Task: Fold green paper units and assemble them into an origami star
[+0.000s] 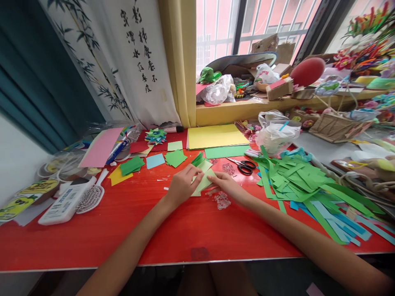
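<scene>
Between my hands is a pale green sheet of paper [205, 182], held above the red tabletop. My left hand [184, 185] pinches its left side, fingers bent over the edge. On its right side, the thumb and fingers of my right hand [226, 187] close on the paper. Another pale green piece shows partly beneath it. Just behind my hands lie folded darker green papers [198, 159]. To the left are green squares [175, 158], a light blue square [155, 161] and a green stack [132, 165] over yellow paper.
Black-handled scissors [243, 165] lie behind my right hand. A heap of green paper strips [296, 176] covers the right side. Yellow sheets [217, 136] lie at the back. A hairbrush [91, 197] and a white bottle [66, 201] rest at left. The table's front edge [173, 264] is near.
</scene>
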A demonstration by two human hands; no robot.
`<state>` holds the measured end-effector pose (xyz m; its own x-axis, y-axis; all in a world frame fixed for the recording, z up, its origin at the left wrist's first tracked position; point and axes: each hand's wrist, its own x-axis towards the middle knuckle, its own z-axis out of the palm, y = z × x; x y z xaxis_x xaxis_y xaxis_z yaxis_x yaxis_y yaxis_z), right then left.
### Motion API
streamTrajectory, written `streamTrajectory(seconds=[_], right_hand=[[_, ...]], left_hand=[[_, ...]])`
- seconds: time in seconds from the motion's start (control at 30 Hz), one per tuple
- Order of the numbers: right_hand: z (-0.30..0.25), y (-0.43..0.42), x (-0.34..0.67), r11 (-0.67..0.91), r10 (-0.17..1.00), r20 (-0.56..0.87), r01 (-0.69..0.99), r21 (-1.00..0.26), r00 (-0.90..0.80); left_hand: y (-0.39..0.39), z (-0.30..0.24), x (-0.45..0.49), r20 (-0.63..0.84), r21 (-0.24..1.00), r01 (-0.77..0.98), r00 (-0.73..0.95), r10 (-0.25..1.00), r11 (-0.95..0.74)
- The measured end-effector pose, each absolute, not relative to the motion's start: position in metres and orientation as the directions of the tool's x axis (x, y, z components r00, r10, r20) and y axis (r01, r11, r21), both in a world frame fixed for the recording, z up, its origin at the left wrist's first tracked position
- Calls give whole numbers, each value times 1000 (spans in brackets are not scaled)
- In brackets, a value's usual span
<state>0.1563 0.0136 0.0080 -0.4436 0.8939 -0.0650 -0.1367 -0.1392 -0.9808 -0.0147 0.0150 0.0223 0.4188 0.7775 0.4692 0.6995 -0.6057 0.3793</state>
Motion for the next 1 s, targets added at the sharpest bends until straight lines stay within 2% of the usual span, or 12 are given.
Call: streamTrajectory(seconds=[0.07,0.17,0.3,0.47,0.63,1.0], right_hand=[[10,12,157,-107,863,-53,-79,-991,-502],[9,11,158,-52,834,-18,-46,-998,-552],[5,14,159,-36,879,-35,7,-999,-476],[8,16,159,-43,918,-16,-60,-997,-397],[9,14,159,12,924,39,-71,-997,-381],[12,12,158,47,925,52,-24,-999,-377]], left_hand=[[17,24,-12,407,522,660,364,838,-540],[20,23,-11,322,629,579,414,851,-519],[21,20,-11,284,733,500,391,875,-461],[22,21,-11,130,921,312,320,938,-234],[24,22,-11,98,963,206,331,939,-173],[25,20,-11,97,962,211,329,939,-173]])
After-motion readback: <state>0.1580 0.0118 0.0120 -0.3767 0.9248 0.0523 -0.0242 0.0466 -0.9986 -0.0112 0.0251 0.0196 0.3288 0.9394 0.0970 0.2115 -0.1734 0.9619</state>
